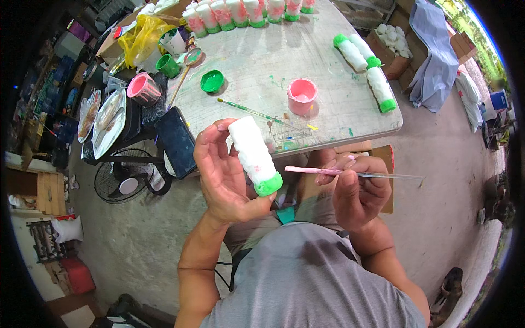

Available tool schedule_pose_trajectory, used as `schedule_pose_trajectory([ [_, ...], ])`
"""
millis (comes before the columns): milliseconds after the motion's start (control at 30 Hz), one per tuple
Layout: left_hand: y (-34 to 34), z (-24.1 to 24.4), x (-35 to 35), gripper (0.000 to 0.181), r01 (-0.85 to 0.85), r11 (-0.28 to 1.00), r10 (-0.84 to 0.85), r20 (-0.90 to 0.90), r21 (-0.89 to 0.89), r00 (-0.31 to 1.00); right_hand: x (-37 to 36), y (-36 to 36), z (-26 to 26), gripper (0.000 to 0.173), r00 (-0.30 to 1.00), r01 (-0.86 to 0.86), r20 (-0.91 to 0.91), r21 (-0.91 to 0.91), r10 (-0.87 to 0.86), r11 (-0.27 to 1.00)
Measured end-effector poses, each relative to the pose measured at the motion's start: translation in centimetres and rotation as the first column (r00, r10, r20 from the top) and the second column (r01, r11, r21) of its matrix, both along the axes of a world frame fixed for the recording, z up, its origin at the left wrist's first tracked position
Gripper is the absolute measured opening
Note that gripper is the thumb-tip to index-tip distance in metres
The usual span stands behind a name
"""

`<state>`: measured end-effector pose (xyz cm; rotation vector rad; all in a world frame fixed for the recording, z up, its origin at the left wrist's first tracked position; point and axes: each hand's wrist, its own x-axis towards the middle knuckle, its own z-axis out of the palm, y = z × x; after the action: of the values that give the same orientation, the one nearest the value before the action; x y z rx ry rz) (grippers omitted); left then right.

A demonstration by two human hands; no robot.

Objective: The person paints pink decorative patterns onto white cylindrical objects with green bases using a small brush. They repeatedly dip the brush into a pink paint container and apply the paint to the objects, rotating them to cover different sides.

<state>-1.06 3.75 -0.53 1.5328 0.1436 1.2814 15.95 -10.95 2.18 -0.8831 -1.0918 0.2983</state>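
Observation:
My left hand [223, 176] holds a white textured cylinder [251, 149] tilted between thumb and fingertips. Its lower end is green, and a small pink patch shows just above that. In my right hand [357, 186] is a slim paintbrush [313, 169] with a pink-coated end and a clear handle; its tip points at the cylinder, with a small gap between. On the table, a pink paint cup [302, 96] stands beyond the hands. A second paintbrush [254, 111] lies to the left of that cup, near a green paint lid or shallow dish [212, 81].
Several pink-marked cylinders [255, 14] stand along the far side of the table [328, 131]. White cylinders with green ends [381, 89] lie at its right. A dark smartphone [176, 141] rests at the left edge, near another pink container [144, 89], plates [109, 123] and a floor fan [128, 180].

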Motion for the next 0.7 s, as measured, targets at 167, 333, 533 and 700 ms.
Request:
schedule_pose_trajectory([
  [167, 0.4, -0.4, 0.2, 0.128, -0.094, 0.971, 0.112, -0.069, 0.221, 0.991, -0.5, 0.6, -0.4, 0.014, 0.994, 0.009, 0.109, 0.018, -0.011, 1.000],
  [333, 0.5, -0.1, 0.4, 0.126, -0.133, 0.950, 0.154, -0.054, 0.283, 0.987, -0.5, -0.1, 0.4, 0.014, 0.982, 0.036, 0.186, -0.067, -0.023, 0.997],
  [533, 0.7, 0.0, 0.2, 0.125, -0.181, 0.920, 0.215, -0.061, 0.347, 0.975, 0.0, -0.1, 0.2, 0.012, 0.939, 0.106, 0.333, -0.063, -0.080, 0.992],
  [700, 0.8, -0.1, 0.4, 0.123, -0.247, 0.849, 0.289, -0.018, 0.467, 0.957, -0.6, -0.5, 0.6, 0.013, 0.970, 0.090, 0.237, -0.105, -0.064, 0.990],
])
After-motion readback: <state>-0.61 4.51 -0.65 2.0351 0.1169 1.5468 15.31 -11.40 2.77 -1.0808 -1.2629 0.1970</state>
